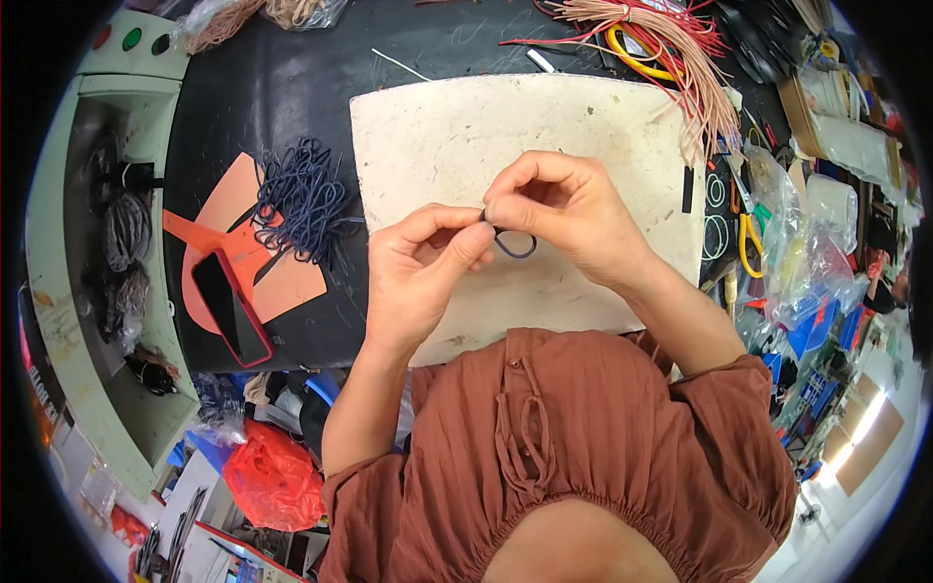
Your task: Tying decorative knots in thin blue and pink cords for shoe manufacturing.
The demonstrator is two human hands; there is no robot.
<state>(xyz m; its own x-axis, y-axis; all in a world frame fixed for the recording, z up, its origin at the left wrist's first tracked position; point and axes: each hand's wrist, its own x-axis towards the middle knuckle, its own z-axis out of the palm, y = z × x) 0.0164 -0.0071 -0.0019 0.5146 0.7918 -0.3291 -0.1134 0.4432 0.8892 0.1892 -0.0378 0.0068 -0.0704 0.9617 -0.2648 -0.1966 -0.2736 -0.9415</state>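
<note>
Both hands meet above a pale board [428,126], pinching a small dark blue cord loop [522,256]. My left hand [418,267] is closed, thumb against forefinger, at the loop's top left end. Right beside it my right hand [578,214] grips the same spot with thumb and forefinger, its fingertips almost touching the left ones. The loop hangs below the fingertips, and where its ends join is hidden by them. Left of the board lies a tangled heap of dark blue cords [303,204], similar in colour to the loop.
An orange flat piece [225,238] and a red-cased phone [231,306] lie at the left. Beige and red cords [671,58] spread across the board's far right corner, by yellow-handled scissors [627,49]. More yellow-handled scissors [749,243] and clear plastic bags [787,219] sit further right.
</note>
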